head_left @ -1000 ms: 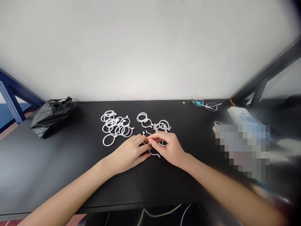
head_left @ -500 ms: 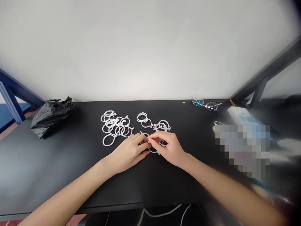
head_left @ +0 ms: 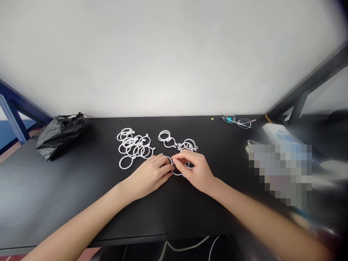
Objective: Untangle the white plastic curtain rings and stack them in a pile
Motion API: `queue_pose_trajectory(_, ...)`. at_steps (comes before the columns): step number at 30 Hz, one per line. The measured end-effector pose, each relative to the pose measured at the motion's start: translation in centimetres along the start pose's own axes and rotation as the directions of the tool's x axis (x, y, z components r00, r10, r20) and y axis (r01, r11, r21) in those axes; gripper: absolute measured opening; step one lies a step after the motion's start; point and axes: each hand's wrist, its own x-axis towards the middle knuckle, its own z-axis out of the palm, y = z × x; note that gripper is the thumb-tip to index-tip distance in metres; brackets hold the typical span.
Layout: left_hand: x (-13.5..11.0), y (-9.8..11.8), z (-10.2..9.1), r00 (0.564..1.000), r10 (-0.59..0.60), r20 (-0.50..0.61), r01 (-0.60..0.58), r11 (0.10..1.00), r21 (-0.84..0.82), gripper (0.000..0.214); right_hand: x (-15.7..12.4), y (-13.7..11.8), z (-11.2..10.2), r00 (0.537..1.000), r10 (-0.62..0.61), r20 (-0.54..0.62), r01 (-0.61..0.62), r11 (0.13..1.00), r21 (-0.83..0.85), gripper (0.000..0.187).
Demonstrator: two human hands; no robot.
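My left hand [head_left: 151, 173] rests low over the black tabletop [head_left: 168, 206], its fingers closed on a thin white ring [head_left: 178, 174]. From the other side, the thumb and forefinger of my right hand [head_left: 196, 167] pinch at the same ring; fingertips hide much of it. Left of my hands lies a pile of white rings [head_left: 126, 162] with small knobs on their rims, several overlapping. Just beyond my fingers are a few more rings [head_left: 164, 136], and another cluster of rings [head_left: 189, 140] is partly covered by my right hand.
A crumpled black plastic bag [head_left: 61, 136] sits at the left. Eyeglasses [head_left: 236, 121] lie near the wall at the back right, beside a small yellow bit [head_left: 212, 119]. At the right are a white box [head_left: 280, 134] and a blurred-out area. Cables [head_left: 187, 248] hang below the front edge.
My right fingertips have shifted slightly, and the ring between my hands has turned a little, its lower right end now behind my right hand. My left hand stays nearly still.
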Motion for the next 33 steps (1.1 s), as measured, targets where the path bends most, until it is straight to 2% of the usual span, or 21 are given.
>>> queue_pose_trajectory(13,0.11,-0.19,-0.13,1.0,0.029,-0.003,-0.029,0.999,0.024,0.027,-0.02,0.35,0.12,0.999,-0.011,-0.044,0.011,1.0,0.001,0.011)
queue_pose_trajectory(33,0.23,-0.59,-0.12,0.997,0.043,-0.066,-0.046,0.998,-0.045,0.029,-0.11,0.51,-0.09,0.998,-0.01,-0.062,0.011,1.0,0.021,0.011)
